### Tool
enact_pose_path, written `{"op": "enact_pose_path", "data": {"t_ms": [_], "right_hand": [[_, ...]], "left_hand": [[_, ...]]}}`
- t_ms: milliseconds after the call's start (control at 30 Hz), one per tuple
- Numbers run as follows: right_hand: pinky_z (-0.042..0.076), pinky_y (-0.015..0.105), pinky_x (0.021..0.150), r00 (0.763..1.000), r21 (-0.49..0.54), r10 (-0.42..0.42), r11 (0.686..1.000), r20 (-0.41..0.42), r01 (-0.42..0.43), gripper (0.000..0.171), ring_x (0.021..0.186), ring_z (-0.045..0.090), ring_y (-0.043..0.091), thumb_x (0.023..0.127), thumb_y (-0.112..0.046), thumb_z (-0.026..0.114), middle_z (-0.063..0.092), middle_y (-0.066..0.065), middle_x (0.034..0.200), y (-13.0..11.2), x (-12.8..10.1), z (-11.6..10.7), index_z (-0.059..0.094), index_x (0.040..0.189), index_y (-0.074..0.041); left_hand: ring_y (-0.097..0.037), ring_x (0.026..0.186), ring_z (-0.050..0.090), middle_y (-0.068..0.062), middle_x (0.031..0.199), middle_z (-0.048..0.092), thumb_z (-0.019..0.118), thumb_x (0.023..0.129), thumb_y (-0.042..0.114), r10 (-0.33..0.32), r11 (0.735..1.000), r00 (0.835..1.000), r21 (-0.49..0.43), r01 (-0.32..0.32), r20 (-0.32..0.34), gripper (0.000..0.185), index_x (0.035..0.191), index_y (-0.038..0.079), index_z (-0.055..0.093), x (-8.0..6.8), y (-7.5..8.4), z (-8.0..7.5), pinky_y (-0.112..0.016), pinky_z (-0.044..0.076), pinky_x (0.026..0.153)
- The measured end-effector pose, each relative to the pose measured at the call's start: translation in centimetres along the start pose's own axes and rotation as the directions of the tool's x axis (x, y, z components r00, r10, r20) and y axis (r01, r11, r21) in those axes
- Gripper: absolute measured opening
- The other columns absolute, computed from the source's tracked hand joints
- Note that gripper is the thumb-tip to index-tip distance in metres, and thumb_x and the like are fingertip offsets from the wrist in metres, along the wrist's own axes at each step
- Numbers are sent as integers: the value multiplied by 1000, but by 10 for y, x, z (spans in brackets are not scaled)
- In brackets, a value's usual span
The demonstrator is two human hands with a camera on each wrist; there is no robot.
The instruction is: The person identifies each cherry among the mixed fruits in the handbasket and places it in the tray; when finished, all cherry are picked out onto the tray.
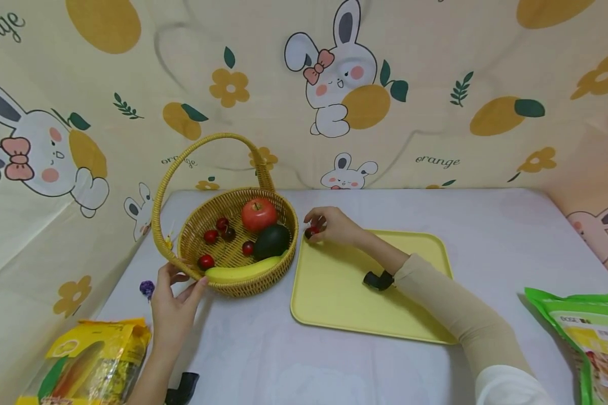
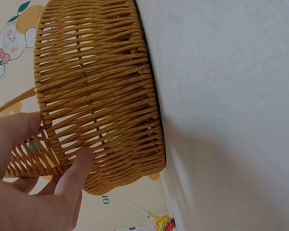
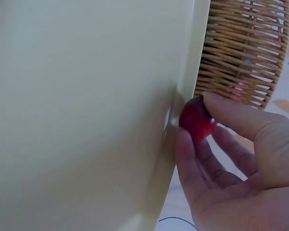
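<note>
A round wicker basket [image 1: 238, 289] with a tall handle stands at the left of the table. Inside it lie a red apple [image 1: 259, 215], a dark green avocado [image 1: 272, 242], a yellow banana [image 1: 243, 272] and several cherries [image 1: 210, 236]. My left hand [image 1: 174, 306] grips the basket's near-left rim by the foot of the handle; in the left wrist view one finger [image 2: 77, 175] lies against the woven wall. Between thumb and fingers, my right hand [image 1: 336, 228] pinches a dark red cherry [image 3: 197, 119] at the tray's left edge, just right of the basket.
A yellow tray [image 1: 334, 298] lies right of the basket, partly under my right forearm. At the front left is a yellow packet [image 1: 96, 360], with a small purple item [image 1: 147, 288] behind it. A green bag [image 1: 603, 337] stands at the right edge. A wrapped lollipop [image 2: 164, 223] shows beyond the basket.
</note>
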State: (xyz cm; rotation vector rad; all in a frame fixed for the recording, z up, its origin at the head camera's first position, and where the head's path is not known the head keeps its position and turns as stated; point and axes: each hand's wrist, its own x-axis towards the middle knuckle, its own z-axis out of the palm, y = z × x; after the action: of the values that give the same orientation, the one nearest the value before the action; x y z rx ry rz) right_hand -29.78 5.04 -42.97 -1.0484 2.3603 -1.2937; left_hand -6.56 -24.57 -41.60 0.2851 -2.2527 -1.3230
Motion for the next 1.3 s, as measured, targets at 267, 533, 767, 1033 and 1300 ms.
{"op": "enact_pose_path", "data": {"t_ms": [267, 533, 767, 1033, 1300], "right_hand": [[57, 33, 82, 999, -122, 32, 992, 6, -31, 34, 89, 64, 23, 78, 1, 82, 67, 10, 97, -3, -3, 3, 68, 109, 2], [54, 36, 84, 999, -160, 38, 986, 10, -36, 34, 89, 64, 21, 77, -3, 85, 68, 8, 98, -1, -4, 3, 68, 107, -1], [54, 36, 83, 999, -162, 36, 986, -1, -36, 34, 89, 62, 23, 77, -3, 85, 66, 9, 97, -1, -6, 2, 68, 106, 0], [52, 32, 73, 997, -125, -2, 992, -74, -7, 34, 83, 59, 25, 79, -6, 83, 65, 16, 96, -20, -6, -11, 69, 108, 5], [55, 32, 78, 981, -13, -128, 992, -142, 128, 21, 87, 61, 24, 86, -5, 77, 66, 16, 97, -77, 31, -16, 68, 104, 3]], "left_hand": [[-14, 106, 50, -13, 124, 52, 73, 90, 1, -13, 1000, 1000, 4, 13, -1, 54, 136, -3, 45, 0, 1, 1, -6, 51, 80], [-14, 106, 50, -14, 125, 52, 72, 90, 1, -7, 1000, 1000, 5, 7, 0, 54, 136, -3, 44, 0, 1, 3, -6, 51, 80], [-14, 106, 51, -14, 125, 52, 72, 90, 1, 1, 1000, 1000, -2, -1, 1, 54, 136, -3, 44, 0, 1, 4, -6, 51, 80], [-14, 106, 50, -14, 126, 52, 73, 90, 2, -16, 1000, 1000, -6, 16, 9, 54, 136, -2, 45, -2, 3, 3, -6, 51, 80], [-14, 106, 49, -15, 123, 53, 72, 89, -1, 25, 999, 1000, -25, -25, -4, 52, 133, -5, 46, -3, 2, 0, -7, 52, 79]]}}
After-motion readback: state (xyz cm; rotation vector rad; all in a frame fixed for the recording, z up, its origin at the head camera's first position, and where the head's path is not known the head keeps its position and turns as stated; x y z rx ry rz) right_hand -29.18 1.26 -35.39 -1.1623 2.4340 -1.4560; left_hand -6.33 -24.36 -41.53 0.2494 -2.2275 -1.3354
